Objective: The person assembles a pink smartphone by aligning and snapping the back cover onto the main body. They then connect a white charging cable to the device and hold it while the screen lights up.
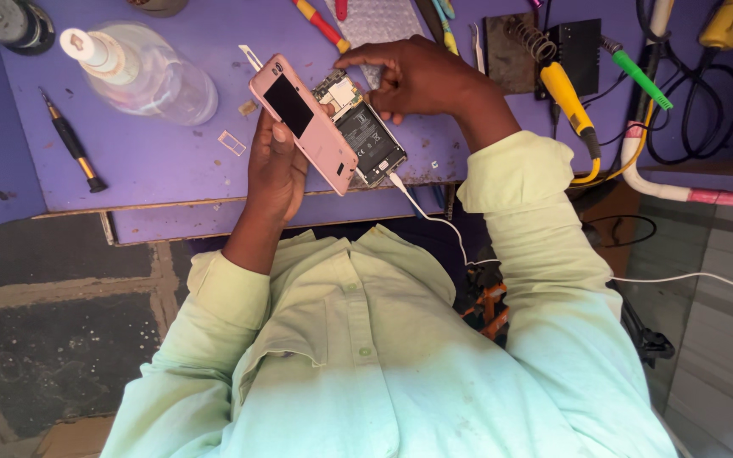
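My left hand (275, 170) grips a pink phone back cover (303, 119), tilted up off the purple table (154, 170). A thin white pry strip (250, 57) sticks out past the cover's top corner. My right hand (422, 76) holds the opened phone body (368, 136) at its upper end, fingers over the circuit board; the black battery faces up. The cover overlaps the phone body's left edge. A white cable (422, 212) is plugged into the phone's lower end and runs off to the right.
A clear bottle with a white cap (142, 72) lies at the left beside a black screwdriver (74, 144). A small metal frame (232, 142) lies near the cover. A yellow-handled soldering iron (566, 93), a green-handled tool (638, 72), tweezers (477, 42) and cables crowd the right.
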